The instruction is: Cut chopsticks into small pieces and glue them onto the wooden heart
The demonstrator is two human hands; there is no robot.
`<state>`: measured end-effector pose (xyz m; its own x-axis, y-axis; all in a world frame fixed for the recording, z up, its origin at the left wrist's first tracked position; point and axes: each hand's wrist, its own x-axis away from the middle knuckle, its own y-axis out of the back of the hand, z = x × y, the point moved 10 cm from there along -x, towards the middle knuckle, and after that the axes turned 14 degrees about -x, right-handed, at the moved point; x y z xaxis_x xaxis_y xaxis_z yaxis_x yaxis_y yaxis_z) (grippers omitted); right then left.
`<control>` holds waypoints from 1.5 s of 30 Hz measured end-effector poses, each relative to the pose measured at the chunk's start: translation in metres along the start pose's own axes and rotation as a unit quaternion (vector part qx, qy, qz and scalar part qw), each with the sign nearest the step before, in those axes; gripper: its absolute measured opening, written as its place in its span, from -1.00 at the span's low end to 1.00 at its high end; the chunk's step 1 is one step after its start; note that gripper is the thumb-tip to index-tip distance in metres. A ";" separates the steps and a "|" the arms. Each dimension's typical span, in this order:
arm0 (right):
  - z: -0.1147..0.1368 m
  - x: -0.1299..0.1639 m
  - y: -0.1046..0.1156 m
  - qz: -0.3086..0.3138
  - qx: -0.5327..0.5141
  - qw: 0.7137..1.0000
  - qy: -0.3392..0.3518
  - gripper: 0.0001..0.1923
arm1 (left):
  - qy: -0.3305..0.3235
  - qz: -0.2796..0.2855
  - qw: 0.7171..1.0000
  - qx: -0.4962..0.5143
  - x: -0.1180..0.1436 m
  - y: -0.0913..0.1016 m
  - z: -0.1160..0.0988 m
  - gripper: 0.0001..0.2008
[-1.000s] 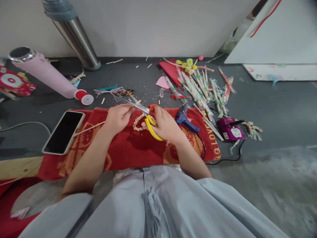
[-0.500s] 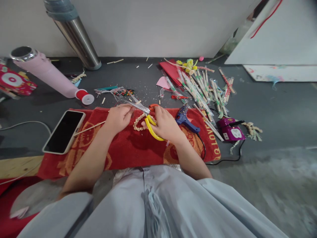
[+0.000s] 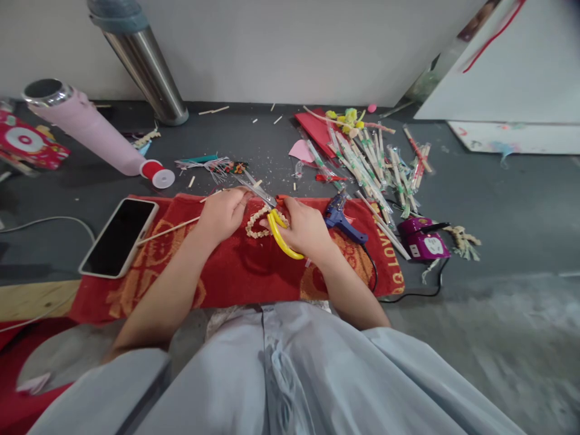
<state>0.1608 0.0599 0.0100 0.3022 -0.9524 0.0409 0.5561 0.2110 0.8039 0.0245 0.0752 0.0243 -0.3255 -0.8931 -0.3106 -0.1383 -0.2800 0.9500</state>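
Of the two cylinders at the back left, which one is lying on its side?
The pink bottle, tipped over with its steel mouth toward the left and a red-and-white cap end. The steel cylinder stands on its base, leaning in the picture.

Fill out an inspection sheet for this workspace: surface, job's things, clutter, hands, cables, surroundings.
Surface: dark floor with a red towel.
Job's things: yellow-handled scissors, a small heart of wood bits, a thin stick.
Clutter: wrapped chopsticks, glue gun, phone, pink bottle, wood scraps.
Hands: right hand grips the scissors; left hand holds the stick.
Cables: black cord, white cable.
Surroundings: white wall, steel pipe.
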 end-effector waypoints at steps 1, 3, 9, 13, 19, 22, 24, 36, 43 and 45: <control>-0.001 0.000 0.000 0.002 0.005 1.000 -0.006 -0.38 | 0.003 0.002 1.000 0.002 0.000 0.000 0.000 -0.59; -0.002 0.000 -0.001 0.006 0.011 1.000 -0.017 -0.40 | 0.011 -0.004 1.000 0.009 0.001 0.001 -0.001 -0.59; -0.001 -0.003 -0.003 -0.001 -0.018 1.000 -0.002 -0.44 | 0.048 -0.099 0.994 0.011 0.007 0.011 0.006 -0.62; 0.003 -0.003 0.000 -0.027 -0.061 0.996 0.052 -0.35 | 0.031 -0.137 0.990 -0.023 0.012 0.012 0.006 -0.62; 0.007 -0.001 0.001 -0.051 -0.105 0.986 0.121 -0.35 | 0.005 -0.116 0.993 -0.031 0.012 0.012 0.003 -0.70; 0.006 0.000 -0.001 -0.050 -0.103 0.985 0.126 -0.37 | -0.004 -0.099 0.995 -0.021 0.010 0.012 0.001 -0.71; 0.006 0.000 -0.001 -0.046 -0.099 0.986 0.124 -0.36 | -0.007 -0.092 0.995 -0.023 0.009 0.011 -0.001 -0.69; 0.001 -0.002 -0.003 -0.016 -0.031 0.999 0.033 -0.37 | 0.015 -0.061 0.998 -0.005 0.009 0.002 0.000 -0.61; 0.000 0.000 -0.004 0.004 0.002 1.000 0.002 -0.37 | 0.006 -0.070 0.998 -0.010 0.009 0.005 -0.006 -0.60; 0.000 0.000 -0.004 0.006 -0.001 1.000 0.000 -0.37 | 0.004 -0.070 0.997 -0.007 0.009 0.006 -0.006 -0.62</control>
<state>0.1587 0.0591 0.0066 0.3086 -0.9498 0.0512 0.5541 0.2233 0.8020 0.0269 0.0633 0.0278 -0.2964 -0.8473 -0.4406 -0.1686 -0.4077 0.8974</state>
